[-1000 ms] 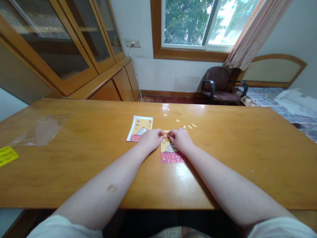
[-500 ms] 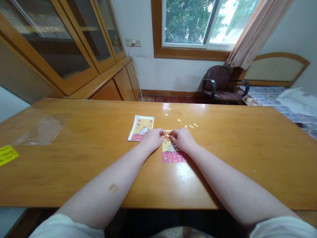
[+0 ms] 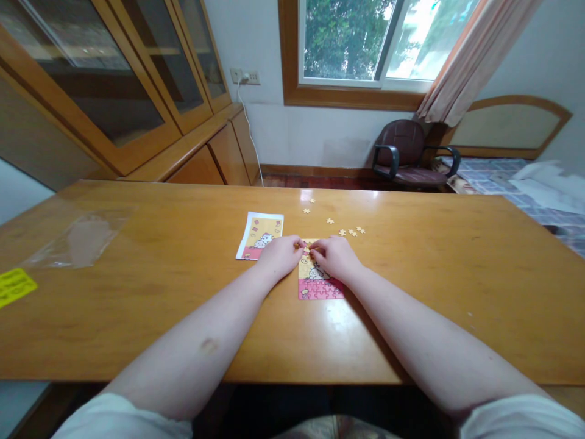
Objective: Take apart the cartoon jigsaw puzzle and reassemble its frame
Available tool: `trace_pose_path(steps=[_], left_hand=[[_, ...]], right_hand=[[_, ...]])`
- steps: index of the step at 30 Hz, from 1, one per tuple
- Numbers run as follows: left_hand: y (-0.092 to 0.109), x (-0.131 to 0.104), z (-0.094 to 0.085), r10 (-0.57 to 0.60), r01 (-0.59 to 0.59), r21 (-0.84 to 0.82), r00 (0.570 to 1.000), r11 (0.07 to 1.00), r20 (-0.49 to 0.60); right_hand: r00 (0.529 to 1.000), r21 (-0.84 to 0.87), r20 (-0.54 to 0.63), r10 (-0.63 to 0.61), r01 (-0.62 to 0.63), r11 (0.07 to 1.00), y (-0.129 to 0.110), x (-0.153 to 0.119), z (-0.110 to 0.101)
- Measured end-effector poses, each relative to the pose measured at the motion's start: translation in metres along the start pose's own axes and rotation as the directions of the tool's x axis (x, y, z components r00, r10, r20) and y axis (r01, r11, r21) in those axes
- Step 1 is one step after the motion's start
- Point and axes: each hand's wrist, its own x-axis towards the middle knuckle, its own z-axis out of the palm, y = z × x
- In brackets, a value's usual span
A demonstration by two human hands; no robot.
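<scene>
A jigsaw puzzle [image 3: 320,290] lies flat on the table, pink along its near part and yellow above, with a white cartoon animal in the middle. At its upper left edge my left hand [image 3: 282,253] has its fingers closed, gripping the puzzle's border. My right hand [image 3: 337,256] reaches over the upper part with thumb and fingers pinched on a small yellow puzzle piece, mostly hidden by the fingertips. Both sets of fingertips nearly meet. To the left, partly behind my left hand, lies a printed picture card [image 3: 266,227] with the same design.
Several loose yellow pieces [image 3: 351,232] lie beyond my right hand, with another piece [image 3: 306,211] farther back. A clear plastic bag [image 3: 86,241] and a yellow label [image 3: 16,286] are at the left of the wooden table [image 3: 439,256]. A chair [image 3: 406,152] stands behind it.
The fingertips of both hands have shifted very slightly at the puzzle's upper left. The puzzle, card and loose pieces stay where they were.
</scene>
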Motion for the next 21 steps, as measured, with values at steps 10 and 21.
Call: trace_pose_path(steps=[10, 21], left_hand=[[0.002, -0.002, -0.005, 0.047, -0.047, 0.006, 0.999, 0.999, 0.025], [0.0, -0.001, -0.004, 0.066, -0.068, 0.033, 0.996, 0.997, 0.066]], right_hand=[[0.995, -0.01, -0.057, -0.076, 0.075, 0.997, 0.013, -0.002, 0.0], [0.997, -0.025, -0.023, -0.077, 0.077, 0.997, 0.008, -0.003, -0.002]])
